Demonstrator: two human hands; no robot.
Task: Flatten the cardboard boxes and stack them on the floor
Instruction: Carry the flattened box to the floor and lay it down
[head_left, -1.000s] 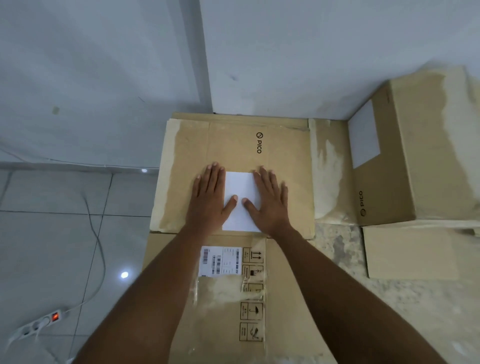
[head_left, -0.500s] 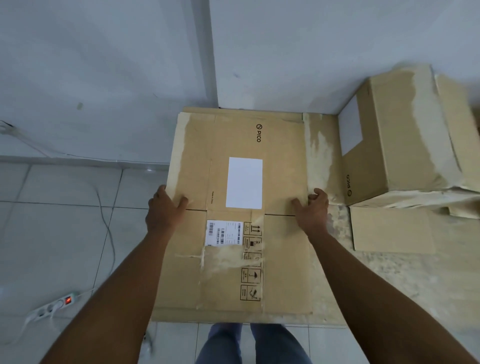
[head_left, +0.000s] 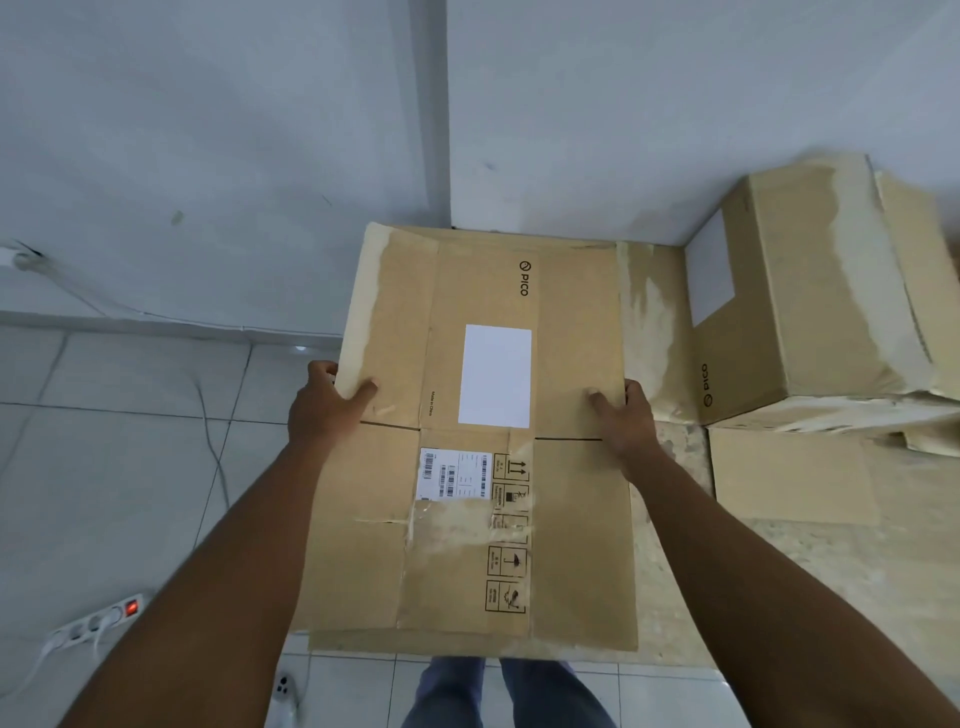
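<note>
Dim, cool, even light with a bluish-grey cast leaves only soft, faint shadows. One small bright glint (head_left: 300, 348) sits on the floor tile (head_left: 130, 467) beside the baseboard (head_left: 156, 326), and the red switch on the power strip (head_left: 98, 623) glows. The middle is sharp enough to read the PICO print on the flattened cardboard box (head_left: 571, 519), while the upright cardboard box (head_left: 810, 291) at the right edge is smeared and soft. Wide-angle distortion bows the baseboard line and stretches the forearms (head_left: 223, 597) toward the lower corners.
</note>
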